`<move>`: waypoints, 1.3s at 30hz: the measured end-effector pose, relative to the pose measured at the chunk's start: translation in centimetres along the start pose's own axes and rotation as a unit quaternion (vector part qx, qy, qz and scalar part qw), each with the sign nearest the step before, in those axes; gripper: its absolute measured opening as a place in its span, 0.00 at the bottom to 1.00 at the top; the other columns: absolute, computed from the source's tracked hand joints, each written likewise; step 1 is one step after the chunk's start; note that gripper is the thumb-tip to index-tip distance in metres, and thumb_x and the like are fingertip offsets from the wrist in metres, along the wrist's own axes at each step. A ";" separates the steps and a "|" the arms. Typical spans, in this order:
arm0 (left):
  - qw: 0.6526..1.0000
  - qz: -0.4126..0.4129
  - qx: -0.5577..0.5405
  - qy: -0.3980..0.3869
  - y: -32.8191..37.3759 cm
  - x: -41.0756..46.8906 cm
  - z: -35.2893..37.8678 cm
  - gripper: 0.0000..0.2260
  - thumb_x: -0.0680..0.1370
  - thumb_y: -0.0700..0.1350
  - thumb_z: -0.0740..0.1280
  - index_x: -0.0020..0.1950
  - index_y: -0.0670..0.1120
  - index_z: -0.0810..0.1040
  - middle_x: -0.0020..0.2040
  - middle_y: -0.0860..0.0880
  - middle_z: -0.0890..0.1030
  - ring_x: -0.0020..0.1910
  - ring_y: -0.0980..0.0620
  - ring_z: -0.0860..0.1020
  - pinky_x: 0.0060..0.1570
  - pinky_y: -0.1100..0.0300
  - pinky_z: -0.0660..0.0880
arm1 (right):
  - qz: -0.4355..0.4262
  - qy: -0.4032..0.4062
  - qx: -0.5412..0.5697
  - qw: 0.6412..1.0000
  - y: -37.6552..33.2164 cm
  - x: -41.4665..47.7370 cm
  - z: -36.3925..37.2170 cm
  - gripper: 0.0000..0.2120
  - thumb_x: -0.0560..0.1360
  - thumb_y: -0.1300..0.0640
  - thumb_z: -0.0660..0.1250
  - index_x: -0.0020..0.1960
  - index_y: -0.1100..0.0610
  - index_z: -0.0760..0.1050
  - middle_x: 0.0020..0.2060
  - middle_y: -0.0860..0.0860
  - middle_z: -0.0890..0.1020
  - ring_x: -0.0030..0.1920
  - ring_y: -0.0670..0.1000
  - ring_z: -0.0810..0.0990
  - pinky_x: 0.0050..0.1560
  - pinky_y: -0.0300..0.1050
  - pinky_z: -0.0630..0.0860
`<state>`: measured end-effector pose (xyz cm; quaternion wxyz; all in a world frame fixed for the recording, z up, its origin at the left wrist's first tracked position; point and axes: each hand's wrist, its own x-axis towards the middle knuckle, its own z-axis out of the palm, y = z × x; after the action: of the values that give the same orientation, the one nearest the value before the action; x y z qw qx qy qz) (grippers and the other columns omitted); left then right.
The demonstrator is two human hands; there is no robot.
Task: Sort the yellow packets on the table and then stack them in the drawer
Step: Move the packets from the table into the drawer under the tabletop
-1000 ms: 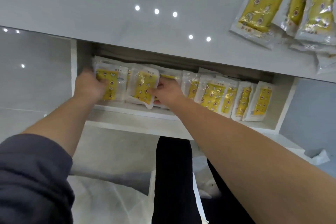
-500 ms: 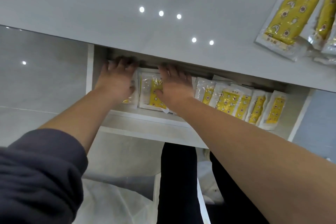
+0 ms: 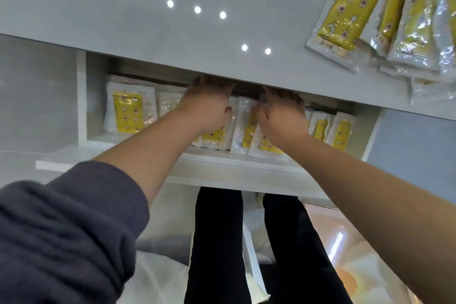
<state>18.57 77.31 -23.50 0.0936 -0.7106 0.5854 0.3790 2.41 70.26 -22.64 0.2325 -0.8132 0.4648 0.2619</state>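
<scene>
The open white drawer (image 3: 222,168) under the tabletop holds a row of yellow packets standing side by side. One packet (image 3: 128,111) stands uncovered at the left end, and others (image 3: 340,131) show at the right end. My left hand (image 3: 207,103) and my right hand (image 3: 281,116) lie close together on the middle packets, fingers stretched toward the drawer's back. A packet (image 3: 244,126) shows between them. Their fingertips are in shadow under the table edge. Several more yellow packets (image 3: 345,12) lie overlapping on the table at the top right.
The glossy white tabletop (image 3: 172,32) overhangs the back of the drawer. My dark-trousered legs (image 3: 217,242) stand below the drawer front. A pale floor with white sheeting lies underneath.
Both hands have slid to the right along the row of packets in the drawer. The leftmost packet, covered by my left hand before, is now in plain sight.
</scene>
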 end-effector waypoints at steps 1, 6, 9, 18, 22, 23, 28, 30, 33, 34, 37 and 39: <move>1.000 0.013 -0.008 -0.001 1.6 0.9 0.4 0.28 0.78 0.52 0.61 0.77 0.48 0.59 0.73 0.43 0.67 0.70 0.41 0.66 0.70 0.48 0.60 | 0.013 -0.001 0.005 1.000 1.9 -0.2 0.0 0.23 0.79 0.52 0.55 0.73 0.54 0.63 0.65 0.59 0.73 0.64 0.62 0.71 0.68 0.55 0.63; 0.996 0.076 -0.035 0.006 7.7 4.0 2.3 0.30 0.78 0.51 0.62 0.78 0.49 0.56 0.76 0.47 0.62 0.72 0.44 0.63 0.71 0.52 0.59 | -0.015 -0.048 0.031 0.998 6.0 0.3 1.1 0.27 0.74 0.45 0.49 0.70 0.53 0.68 0.62 0.57 0.77 0.61 0.60 0.75 0.63 0.54 0.70; 0.999 0.043 0.010 0.017 8.0 4.2 3.8 0.26 0.79 0.52 0.60 0.75 0.46 0.61 0.72 0.45 0.67 0.68 0.44 0.67 0.67 0.51 0.61 | -0.074 -0.049 0.021 0.996 6.3 0.9 2.0 0.25 0.73 0.46 0.53 0.69 0.52 0.68 0.63 0.55 0.77 0.62 0.59 0.75 0.62 0.52 0.71; 0.996 0.005 0.088 0.018 11.3 3.8 5.0 0.27 0.78 0.50 0.59 0.75 0.42 0.59 0.72 0.43 0.64 0.72 0.42 0.62 0.72 0.34 0.42 | -0.121 -0.039 -0.062 0.990 10.4 -0.7 2.4 0.23 0.79 0.48 0.56 0.72 0.54 0.63 0.67 0.53 0.73 0.66 0.56 0.69 0.68 0.52 0.59; 0.993 -0.002 0.112 0.025 10.9 3.2 5.4 0.24 0.78 0.52 0.57 0.72 0.44 0.63 0.71 0.43 0.66 0.72 0.41 0.62 0.72 0.34 0.43 | -0.080 -0.024 -0.036 0.996 12.2 -0.3 1.4 0.26 0.80 0.46 0.54 0.76 0.51 0.58 0.71 0.55 0.68 0.71 0.59 0.65 0.74 0.57 0.53; 0.993 -0.007 0.113 0.030 10.8 3.0 5.4 0.25 0.77 0.52 0.57 0.72 0.45 0.63 0.71 0.43 0.67 0.72 0.41 0.62 0.72 0.35 0.43 | -0.044 -0.019 -0.029 0.998 12.9 -0.1 1.3 0.26 0.80 0.46 0.53 0.76 0.51 0.58 0.71 0.55 0.68 0.70 0.60 0.65 0.74 0.57 0.56; 0.996 -0.020 0.074 0.042 12.6 4.5 5.6 0.27 0.77 0.55 0.56 0.74 0.45 0.61 0.70 0.42 0.66 0.69 0.40 0.65 0.72 0.38 0.53 | 0.048 -0.009 0.006 0.999 16.3 -0.6 1.8 0.22 0.81 0.46 0.50 0.71 0.52 0.65 0.67 0.56 0.70 0.65 0.59 0.69 0.64 0.54 0.64; 0.996 -0.026 0.072 0.051 13.5 4.8 6.5 0.25 0.78 0.56 0.56 0.72 0.46 0.63 0.67 0.42 0.68 0.65 0.40 0.67 0.68 0.40 0.59 | 0.021 -0.010 0.013 1.000 16.5 -1.0 2.5 0.22 0.80 0.44 0.49 0.68 0.53 0.67 0.64 0.57 0.72 0.63 0.60 0.70 0.63 0.54 0.64; 0.993 -0.033 0.085 0.068 13.9 4.5 7.4 0.24 0.77 0.57 0.55 0.71 0.48 0.66 0.65 0.41 0.69 0.63 0.39 0.67 0.64 0.41 0.62 | -0.021 0.015 -0.002 1.000 16.1 -1.8 4.0 0.27 0.76 0.41 0.48 0.65 0.56 0.71 0.58 0.59 0.76 0.58 0.61 0.73 0.61 0.56 0.67; 0.993 -0.029 0.091 0.075 13.9 4.5 7.6 0.24 0.77 0.57 0.55 0.71 0.49 0.65 0.65 0.41 0.70 0.63 0.39 0.67 0.64 0.41 0.62 | -0.024 0.027 -0.012 0.999 16.1 -1.8 4.3 0.28 0.76 0.41 0.48 0.65 0.56 0.71 0.58 0.59 0.76 0.57 0.62 0.74 0.60 0.57 0.67; 0.992 -0.020 0.071 0.100 13.6 5.1 7.2 0.25 0.78 0.55 0.55 0.73 0.46 0.63 0.66 0.41 0.71 0.62 0.38 0.70 0.63 0.43 0.64 | -0.010 0.026 -0.009 1.000 16.4 -0.9 4.3 0.25 0.79 0.40 0.51 0.70 0.53 0.65 0.65 0.56 0.72 0.65 0.60 0.70 0.66 0.57 0.63; 0.991 -0.048 0.019 0.123 12.9 5.9 6.5 0.20 0.81 0.51 0.54 0.68 0.43 0.68 0.61 0.40 0.75 0.58 0.39 0.74 0.59 0.47 0.67 | -0.008 0.032 0.027 0.999 16.4 -0.1 4.0 0.24 0.80 0.41 0.53 0.71 0.51 0.64 0.67 0.54 0.70 0.68 0.58 0.67 0.69 0.57 0.60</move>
<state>4.29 72.76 -27.80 0.0525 -0.7772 0.5645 0.2729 -12.88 65.32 -27.79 0.2415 -0.8181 0.4729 0.2207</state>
